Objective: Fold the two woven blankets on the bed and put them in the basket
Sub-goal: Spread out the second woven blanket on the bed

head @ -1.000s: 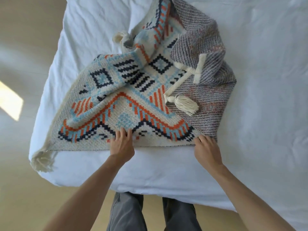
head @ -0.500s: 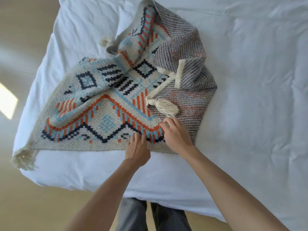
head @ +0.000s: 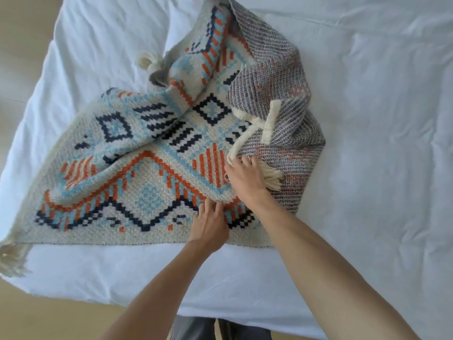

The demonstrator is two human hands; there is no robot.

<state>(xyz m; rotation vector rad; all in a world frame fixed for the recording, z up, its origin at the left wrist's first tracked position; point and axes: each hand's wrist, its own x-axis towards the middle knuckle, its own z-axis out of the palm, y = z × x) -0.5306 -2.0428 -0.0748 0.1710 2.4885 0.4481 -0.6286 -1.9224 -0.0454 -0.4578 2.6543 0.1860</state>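
Observation:
One woven blanket lies rumpled on the white bed; its face is cream with orange, light-blue and navy shapes. Its right part is turned over and shows a grey-purple striped back. My right hand is closed over the folded-over corner, right at its cream tassel and cream edge band. My left hand rests flat on the blanket near its front edge, fingers straight, just below my right hand. No second blanket or basket is in view.
The white bed sheet stretches wide to the right and back. The bed's front edge is close to my legs. Another tassel hangs off the bed's left corner, and a third tassel lies behind the blanket. Beige floor lies to the left.
My right hand left the blanket's front right edge, moved up and left, and closed on the tasselled corner. My left hand slid right along the front edge.

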